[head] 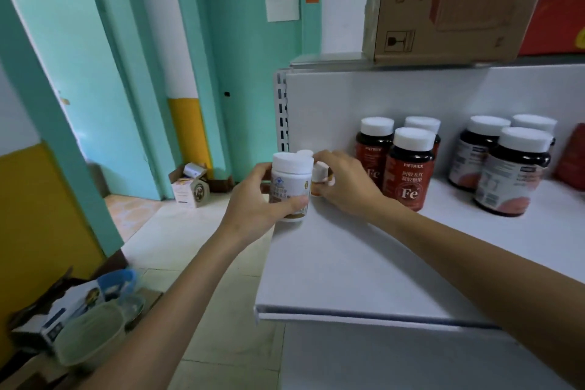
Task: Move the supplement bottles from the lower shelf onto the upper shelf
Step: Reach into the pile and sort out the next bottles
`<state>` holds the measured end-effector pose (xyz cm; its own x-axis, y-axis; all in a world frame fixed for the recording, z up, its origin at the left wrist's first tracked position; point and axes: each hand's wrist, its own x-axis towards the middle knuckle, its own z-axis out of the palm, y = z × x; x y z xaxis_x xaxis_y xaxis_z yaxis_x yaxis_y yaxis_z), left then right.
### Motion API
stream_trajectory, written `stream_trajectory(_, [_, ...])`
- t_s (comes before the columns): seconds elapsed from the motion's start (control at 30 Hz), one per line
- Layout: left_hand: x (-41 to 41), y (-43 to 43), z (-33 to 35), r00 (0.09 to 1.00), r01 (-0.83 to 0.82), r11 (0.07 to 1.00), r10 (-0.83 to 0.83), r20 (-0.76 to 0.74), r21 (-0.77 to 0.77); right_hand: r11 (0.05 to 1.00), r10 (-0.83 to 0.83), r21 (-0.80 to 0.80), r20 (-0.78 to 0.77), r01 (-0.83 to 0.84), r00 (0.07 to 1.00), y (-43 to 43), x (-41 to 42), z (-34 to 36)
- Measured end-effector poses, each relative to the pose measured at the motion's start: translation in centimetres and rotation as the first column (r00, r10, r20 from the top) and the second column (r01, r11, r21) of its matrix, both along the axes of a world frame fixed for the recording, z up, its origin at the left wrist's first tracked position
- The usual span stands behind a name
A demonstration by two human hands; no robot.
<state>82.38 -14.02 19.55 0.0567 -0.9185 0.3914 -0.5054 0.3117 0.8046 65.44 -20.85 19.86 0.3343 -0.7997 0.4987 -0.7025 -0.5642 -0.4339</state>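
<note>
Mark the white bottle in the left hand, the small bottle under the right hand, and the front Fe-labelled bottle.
white bottle (287,183), head view, on its label.
small bottle (320,171), head view, on its white cap.
Fe-labelled bottle (409,188), head view, on its red label.

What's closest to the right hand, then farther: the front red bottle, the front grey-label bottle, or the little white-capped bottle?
1. little white-capped bottle: held in the right hand.
2. front red bottle: just right of that hand.
3. front grey-label bottle: farther right along the shelf.
</note>
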Motion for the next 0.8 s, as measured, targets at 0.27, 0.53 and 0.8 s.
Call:
stream_trajectory(0.27, [-3.8, 1.4, 2.3, 0.997, 0.072, 0.993, -0.071, 0.010, -0.091, 1.000, -0.003, -0.023, 0.344, 0.012, 0.939, 5.1, -3.2, 2.9])
stream_trajectory(0.53, [-17.6, 5.1, 2.7, 0.939, 0.322, 0.941, -0.331, -0.093, -0.106, 0.989, 0.070, 0.074, 0.549, -0.131, 0.833, 13.2, -14.4, 3.7])
stream_trajectory(0.8, [-37.1, 10.9, 1.1, 0.768, 0.638, 0.765, -0.641, -0.005, -0.082, 0.973, -0.225, 0.080, 0.507, 0.215, 0.832, 22.8, -34.8, 2.2])
